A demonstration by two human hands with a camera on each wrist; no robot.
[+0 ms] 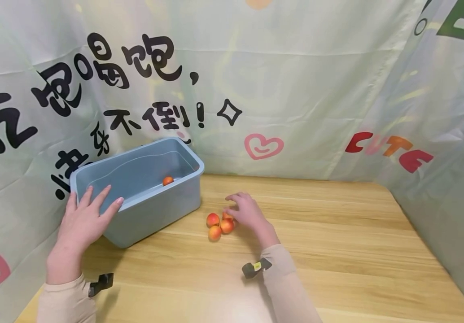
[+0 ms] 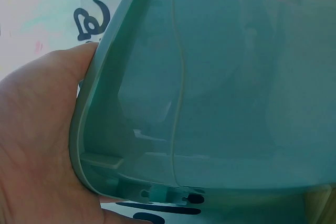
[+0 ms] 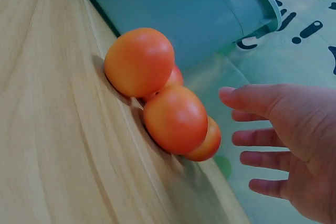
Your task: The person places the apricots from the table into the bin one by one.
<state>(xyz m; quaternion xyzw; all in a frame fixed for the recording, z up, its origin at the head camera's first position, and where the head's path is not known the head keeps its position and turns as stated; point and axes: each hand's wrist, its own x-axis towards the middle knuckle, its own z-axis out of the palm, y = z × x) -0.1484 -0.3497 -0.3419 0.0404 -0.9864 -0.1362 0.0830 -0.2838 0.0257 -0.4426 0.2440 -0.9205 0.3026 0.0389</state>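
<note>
Apparent pick step: right hand point(image 1: 249, 212) empty, relaxed beside fruits point(image 1: 227, 226); left hand point(image 1: 81, 224) rests unclenched on bin point(image 1: 161, 208). Next, likely: pinch one.

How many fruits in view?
5: one fruit in the bin, four clustered on the table by the right hand. More may be hidden inside the bin.

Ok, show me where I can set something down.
Widest free patch: the wooden table right of the right hand, out to the curtain. Another lies between the sleeves, in front of the blue bin. Crowded: beside the bin, where four fruits cluster at that hand.
</note>
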